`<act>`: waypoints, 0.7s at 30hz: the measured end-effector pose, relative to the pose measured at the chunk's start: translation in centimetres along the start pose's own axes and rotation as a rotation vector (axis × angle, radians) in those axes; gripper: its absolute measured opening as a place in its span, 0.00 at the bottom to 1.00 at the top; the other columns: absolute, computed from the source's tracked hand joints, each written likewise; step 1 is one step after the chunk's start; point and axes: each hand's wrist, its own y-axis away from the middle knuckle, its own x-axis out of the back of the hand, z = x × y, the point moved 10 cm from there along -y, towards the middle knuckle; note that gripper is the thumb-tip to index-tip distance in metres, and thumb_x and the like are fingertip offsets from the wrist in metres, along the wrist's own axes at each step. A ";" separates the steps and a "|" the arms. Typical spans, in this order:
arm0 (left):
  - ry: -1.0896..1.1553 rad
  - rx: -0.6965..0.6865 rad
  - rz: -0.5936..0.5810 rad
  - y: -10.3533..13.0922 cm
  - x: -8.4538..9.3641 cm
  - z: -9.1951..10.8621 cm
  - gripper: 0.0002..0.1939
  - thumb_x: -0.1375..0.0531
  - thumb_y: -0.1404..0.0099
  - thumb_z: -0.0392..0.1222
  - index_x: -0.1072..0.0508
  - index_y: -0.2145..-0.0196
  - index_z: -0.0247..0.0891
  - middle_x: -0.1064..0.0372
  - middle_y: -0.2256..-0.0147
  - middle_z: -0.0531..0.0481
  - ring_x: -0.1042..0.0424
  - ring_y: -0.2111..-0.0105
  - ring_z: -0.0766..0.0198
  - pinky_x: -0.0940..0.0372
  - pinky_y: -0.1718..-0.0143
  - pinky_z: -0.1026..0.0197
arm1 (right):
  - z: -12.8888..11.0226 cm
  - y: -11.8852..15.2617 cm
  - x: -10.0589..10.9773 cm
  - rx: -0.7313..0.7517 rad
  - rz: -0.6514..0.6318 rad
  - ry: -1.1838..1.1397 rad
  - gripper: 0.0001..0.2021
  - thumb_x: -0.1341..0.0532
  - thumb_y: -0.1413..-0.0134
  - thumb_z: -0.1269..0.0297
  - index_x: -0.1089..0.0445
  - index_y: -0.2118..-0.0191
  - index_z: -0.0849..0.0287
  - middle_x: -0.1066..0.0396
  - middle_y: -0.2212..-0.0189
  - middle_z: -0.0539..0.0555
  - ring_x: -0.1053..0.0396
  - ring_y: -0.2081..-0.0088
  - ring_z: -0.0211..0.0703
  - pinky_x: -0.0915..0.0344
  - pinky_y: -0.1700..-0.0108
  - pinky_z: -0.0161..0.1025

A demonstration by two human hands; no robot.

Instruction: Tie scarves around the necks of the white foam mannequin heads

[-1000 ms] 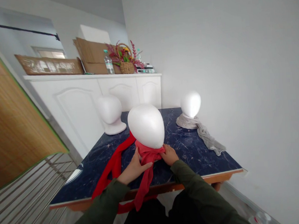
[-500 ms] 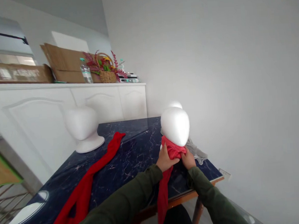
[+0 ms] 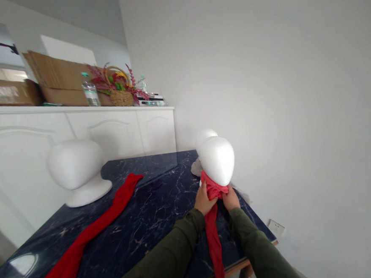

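A coral-red scarf [image 3: 211, 187] is wrapped round the neck of a white mannequin head [image 3: 218, 158], with one long end [image 3: 214, 247] hanging down over the table's front edge. My left hand [image 3: 204, 200] grips the scarf at the left of the neck, thumb pointing inward. On the other side my right hand [image 3: 230, 198] is closed on the scarf's right part, its fingertips partly hidden. Behind this head stands a second white head [image 3: 204, 137], mostly covered, with grey cloth [image 3: 196, 168] at its base.
A third white mannequin head [image 3: 76, 168] stands at the table's left. Beside it a bright red scarf [image 3: 99, 225] stretches along the dark marbled table [image 3: 158, 200]. A white cabinet [image 3: 115, 133] bears cardboard boxes [image 3: 60, 75], a water bottle [image 3: 90, 91] and a flower basket [image 3: 121, 97].
My view has shifted, and the left head and red scarf now sit further left. Both hands stay on the scarf at the neck; its hanging end now lies further right and straighter.
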 end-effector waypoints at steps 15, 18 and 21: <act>-0.220 0.212 -0.202 8.4 3.8 2.2 0.44 0.40 0.51 0.43 0.53 0.41 0.22 0.51 0.42 0.27 0.50 0.41 0.45 0.51 0.42 0.45 | 2.5 6.8 3.6 -0.146 -0.009 -0.091 0.35 0.42 0.59 0.54 0.43 0.45 0.68 0.40 0.46 0.66 0.41 0.45 0.56 0.45 0.45 0.52; -0.219 0.109 -0.204 13.8 8.1 4.7 0.34 0.43 0.46 0.42 0.46 0.43 0.31 0.46 0.43 0.36 0.46 0.42 0.51 0.49 0.42 0.46 | 1.4 11.3 4.5 -0.102 -0.053 -0.089 0.28 0.45 0.52 0.54 0.41 0.46 0.64 0.37 0.48 0.63 0.37 0.48 0.51 0.41 0.47 0.48; -0.326 0.028 -0.144 19.5 15.0 5.0 0.20 0.46 0.40 0.43 0.37 0.49 0.43 0.35 0.49 0.48 0.37 0.48 0.59 0.46 0.43 0.49 | -1.1 15.3 4.2 0.030 -0.142 0.030 0.20 0.46 0.49 0.54 0.33 0.53 0.60 0.30 0.55 0.59 0.34 0.52 0.50 0.39 0.48 0.49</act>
